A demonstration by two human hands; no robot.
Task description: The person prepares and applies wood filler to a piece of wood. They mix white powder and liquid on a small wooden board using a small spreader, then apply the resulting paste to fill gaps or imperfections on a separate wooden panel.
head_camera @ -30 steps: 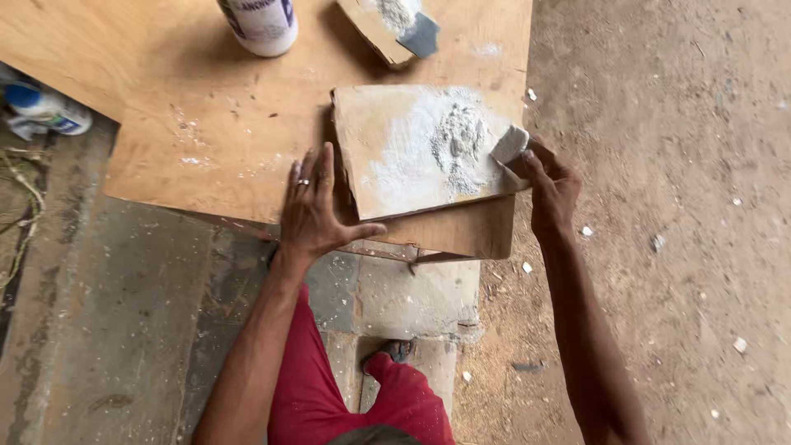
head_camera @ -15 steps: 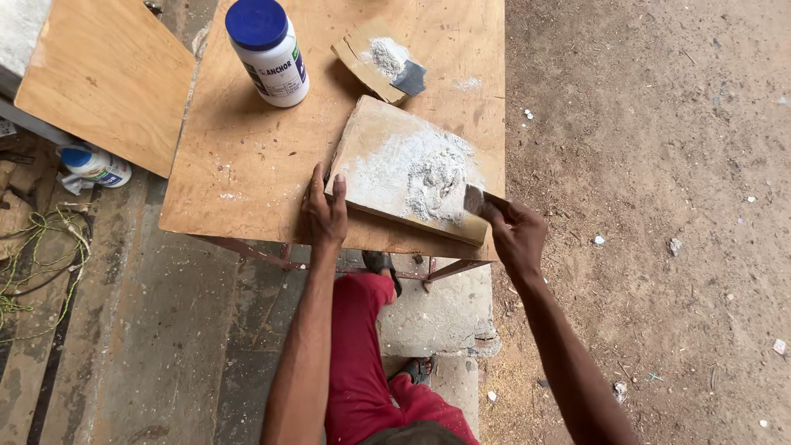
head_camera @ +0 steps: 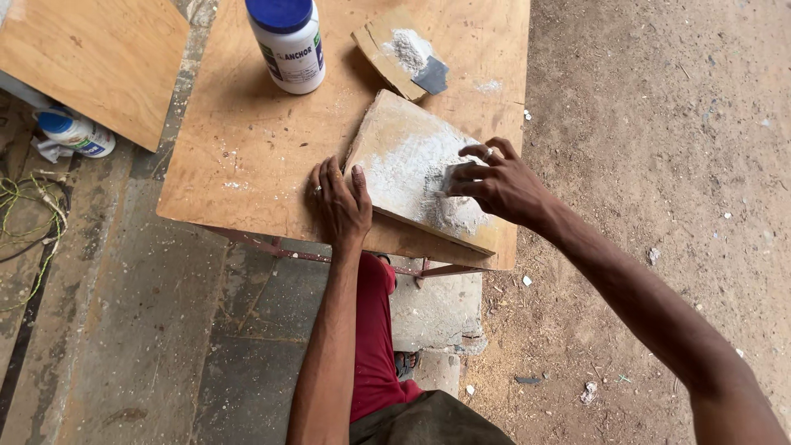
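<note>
Two hands are working on the board (head_camera: pixel 416 177) lying at the near edge of the worktop (head_camera: pixel 247 156): the left hand (head_camera: pixel 339 202) is pressing flat and open on its near left corner, holding nothing, while the right hand (head_camera: pixel 498 183) is closing its grip on a small scraper (head_camera: pixel 439 179) over the white filler (head_camera: pixel 449 213). Roughly half the board is looking coated, with the far left part remaining bare wood and a heap lying unspread near the right edge; beyond the board, a white bottle (head_camera: pixel 288 45) is standing capped.
</note>
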